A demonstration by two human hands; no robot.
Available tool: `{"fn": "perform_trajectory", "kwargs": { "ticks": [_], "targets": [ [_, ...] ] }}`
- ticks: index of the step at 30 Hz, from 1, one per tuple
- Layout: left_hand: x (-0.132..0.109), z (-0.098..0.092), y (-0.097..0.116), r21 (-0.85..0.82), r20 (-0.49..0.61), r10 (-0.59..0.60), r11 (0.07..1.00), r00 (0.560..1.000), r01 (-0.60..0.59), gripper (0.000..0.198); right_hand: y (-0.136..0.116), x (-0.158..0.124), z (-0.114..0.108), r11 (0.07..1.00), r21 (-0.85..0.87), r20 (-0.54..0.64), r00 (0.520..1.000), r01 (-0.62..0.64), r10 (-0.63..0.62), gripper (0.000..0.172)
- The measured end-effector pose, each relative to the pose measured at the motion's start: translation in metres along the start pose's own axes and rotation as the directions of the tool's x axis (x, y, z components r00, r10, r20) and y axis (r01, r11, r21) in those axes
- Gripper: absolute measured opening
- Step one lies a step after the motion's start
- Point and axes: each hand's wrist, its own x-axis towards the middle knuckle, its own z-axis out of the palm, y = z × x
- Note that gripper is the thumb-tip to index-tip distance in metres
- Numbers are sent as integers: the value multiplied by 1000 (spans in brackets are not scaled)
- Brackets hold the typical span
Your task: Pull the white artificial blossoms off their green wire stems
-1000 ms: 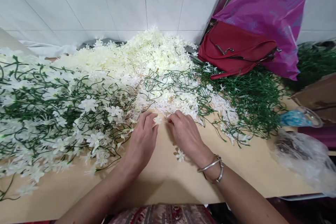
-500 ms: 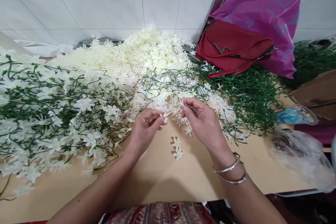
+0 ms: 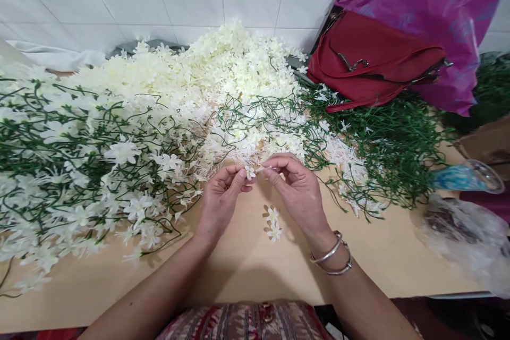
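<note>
My left hand (image 3: 221, 199) pinches a small white artificial flower (image 3: 249, 172) between thumb and fingers. My right hand (image 3: 297, 191) pinches a thin white stamen piece (image 3: 266, 168) whose tip meets that flower. Both hands hover just above the tan tabletop (image 3: 247, 265), in front of a fringe of loose white stamens (image 3: 239, 156). Two small white flowers (image 3: 273, 224) lie on the table below my hands. A big heap of cream petals (image 3: 223, 71) rises behind.
Green stems fitted with white flowers (image 3: 79, 159) cover the left side. Bare green stems (image 3: 390, 143) spread at the right, below a red handbag (image 3: 370, 64) and a purple plastic bag (image 3: 438, 16). A clear plastic bag (image 3: 466, 239) and a cardboard box (image 3: 490, 143) sit at the right edge.
A second ago both hands rested on the table at the stamen fringe. They lifted, each with a piece, and have now come together so flower and stamen meet.
</note>
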Motion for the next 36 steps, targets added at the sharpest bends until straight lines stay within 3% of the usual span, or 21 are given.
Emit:
{"fn": "perform_trajectory", "kwargs": {
  "ticks": [5,11,17,23,29,32,36],
  "targets": [
    [-1,1,-1,3,-6,36,999,999,-36,33,3,-6,7,999,-32,42,999,-12,13,4],
    [-2,0,-3,-4,-3,37,999,999,-37,30,7,-8,11,924,-314,52,976,218,-213,12],
    [-4,-1,0,3,54,59,998,997,-59,20,9,-10,16,868,-422,34,961,262,-274,14],
    [-3,-2,1,-17,86,39,999,996,-38,17,9,-15,23,914,-350,3,976,207,-220,13],
    [-4,-1,1,9,102,59,998,993,-60,16,13,-12,23,995,-98,-47,998,-35,31,7],
    [-6,0,0,21,96,67,997,993,-69,17,17,-8,19,986,76,-5,989,-149,150,24],
    [-7,0,-1,52,95,77,995,992,-83,22,18,-5,13,998,44,49,997,-55,53,9]
  ]
}}
